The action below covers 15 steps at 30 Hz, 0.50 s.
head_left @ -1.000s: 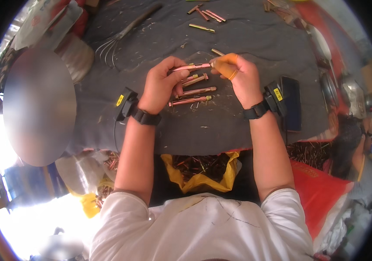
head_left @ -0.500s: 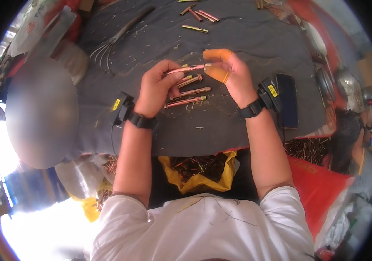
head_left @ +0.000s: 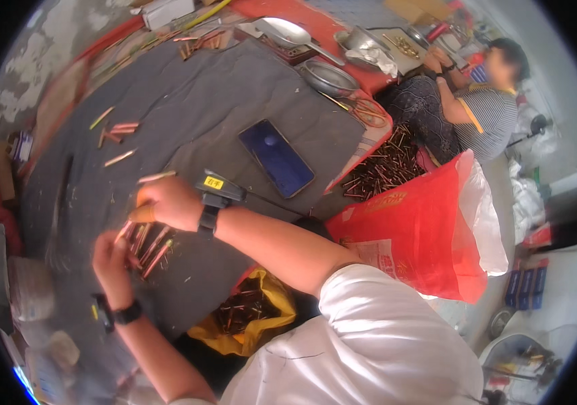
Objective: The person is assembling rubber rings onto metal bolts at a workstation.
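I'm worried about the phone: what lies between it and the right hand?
Between the right hand and phone, the head view shows a black wrist-worn device, then bare grey cloth.

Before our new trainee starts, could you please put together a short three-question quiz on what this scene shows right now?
1. True or false: the phone lies on the grey cloth, apart from the red sack.

2. Multiple choice: what is at the fingertips of the person's left hand?
A. a paintbrush
B. a slim reddish metal piece
C. a drinking glass

3. Fill in the blank: orange finger covers show on the person's ____ hand.

Key
1. True
2. B
3. Right, since they sit on the right hand
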### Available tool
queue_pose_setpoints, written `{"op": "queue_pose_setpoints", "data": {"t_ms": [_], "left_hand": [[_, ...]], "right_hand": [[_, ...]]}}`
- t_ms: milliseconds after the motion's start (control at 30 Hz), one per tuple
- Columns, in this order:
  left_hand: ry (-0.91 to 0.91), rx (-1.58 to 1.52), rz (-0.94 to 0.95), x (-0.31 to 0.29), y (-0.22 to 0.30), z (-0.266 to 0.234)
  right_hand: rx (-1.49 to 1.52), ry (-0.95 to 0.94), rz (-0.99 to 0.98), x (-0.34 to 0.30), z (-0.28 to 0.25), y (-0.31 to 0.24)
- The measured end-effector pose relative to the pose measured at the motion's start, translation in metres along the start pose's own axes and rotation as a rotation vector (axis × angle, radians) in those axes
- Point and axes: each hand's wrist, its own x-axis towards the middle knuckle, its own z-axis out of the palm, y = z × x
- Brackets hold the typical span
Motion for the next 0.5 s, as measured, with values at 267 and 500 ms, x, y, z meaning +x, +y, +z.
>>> {"op": "queue_pose_setpoints", "data": {"t_ms": [267, 500], "left_hand": [[-0.016, -0.057, -0.010, 0.005, 0.003, 0.013], [0.073, -0.039, -0.016, -0.001, 0.009, -0.002]], "right_hand": [[0.184, 0.026, 0.198, -0.004, -0.008, -0.004], [0.201, 0.028, 0.123, 0.000, 0.012, 0.006]]}}
